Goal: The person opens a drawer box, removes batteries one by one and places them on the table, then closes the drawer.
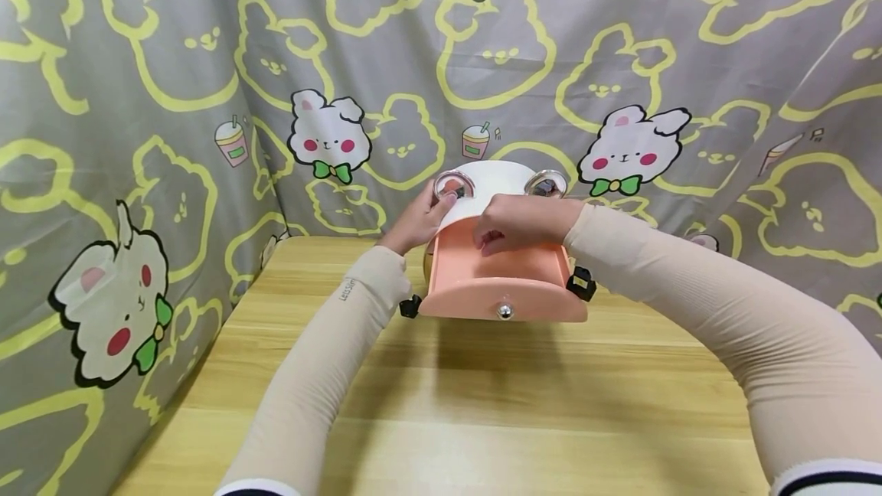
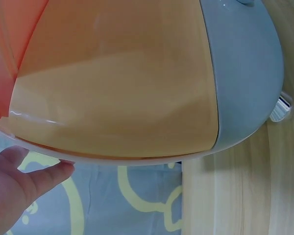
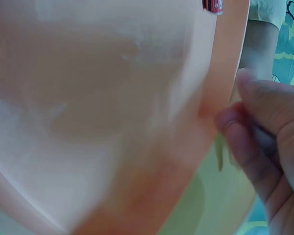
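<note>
A white storage box (image 1: 501, 178) with two round silver-rimmed eyes on top stands on the table, its salmon-pink drawer (image 1: 506, 301) pulled out by a silver knob. My left hand (image 1: 420, 217) grips the box's upper left edge, thumb beside the left eye; in the left wrist view its fingers (image 2: 51, 177) lie along the rim. Over the rear of the drawer is my right hand (image 1: 527, 222), fingers curled downward. Its thumb and fingers (image 3: 242, 147) are bent together in the right wrist view; whether they hold anything is hidden. A small red, battery-like cylinder (image 3: 214, 6) shows at that view's top edge.
The box stands on a wood-grain table (image 1: 482, 412). A grey curtain (image 1: 406, 60) with yellow outlines and rabbit faces hangs close behind the box and down the left side. Small black devices (image 1: 582, 282) sit below both wrists, beside the drawer.
</note>
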A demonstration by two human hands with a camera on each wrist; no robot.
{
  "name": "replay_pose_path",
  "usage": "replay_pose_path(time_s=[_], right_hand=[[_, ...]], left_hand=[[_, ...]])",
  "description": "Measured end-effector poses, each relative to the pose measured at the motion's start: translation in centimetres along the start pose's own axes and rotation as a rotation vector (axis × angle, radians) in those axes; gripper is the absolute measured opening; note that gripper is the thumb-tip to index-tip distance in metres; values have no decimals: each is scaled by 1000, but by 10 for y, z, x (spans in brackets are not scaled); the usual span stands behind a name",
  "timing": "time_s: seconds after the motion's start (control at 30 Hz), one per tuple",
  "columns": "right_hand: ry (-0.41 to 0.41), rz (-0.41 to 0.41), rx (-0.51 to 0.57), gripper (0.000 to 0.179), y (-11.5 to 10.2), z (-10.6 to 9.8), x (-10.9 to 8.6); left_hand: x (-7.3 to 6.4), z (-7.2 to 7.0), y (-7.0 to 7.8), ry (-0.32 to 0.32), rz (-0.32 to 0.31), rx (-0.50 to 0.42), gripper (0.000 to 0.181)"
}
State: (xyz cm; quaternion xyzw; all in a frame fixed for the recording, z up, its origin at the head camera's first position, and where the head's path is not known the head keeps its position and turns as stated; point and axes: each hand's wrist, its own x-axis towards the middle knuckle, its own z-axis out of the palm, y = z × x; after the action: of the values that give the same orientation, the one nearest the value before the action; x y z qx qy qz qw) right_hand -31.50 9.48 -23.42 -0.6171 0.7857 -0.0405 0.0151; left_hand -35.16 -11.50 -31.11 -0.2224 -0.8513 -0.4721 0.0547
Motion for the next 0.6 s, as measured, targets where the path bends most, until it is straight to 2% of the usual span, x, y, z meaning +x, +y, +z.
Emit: replay_pose_path(time_s=[0.2, 0.6], right_hand=[[-73, 44, 79, 6, 1, 2, -1], [-189, 128, 171, 6, -3, 8, 0]], left_hand=[[0, 0, 0, -3, -2, 10, 41], [0, 0, 0, 5, -25, 9, 42]])
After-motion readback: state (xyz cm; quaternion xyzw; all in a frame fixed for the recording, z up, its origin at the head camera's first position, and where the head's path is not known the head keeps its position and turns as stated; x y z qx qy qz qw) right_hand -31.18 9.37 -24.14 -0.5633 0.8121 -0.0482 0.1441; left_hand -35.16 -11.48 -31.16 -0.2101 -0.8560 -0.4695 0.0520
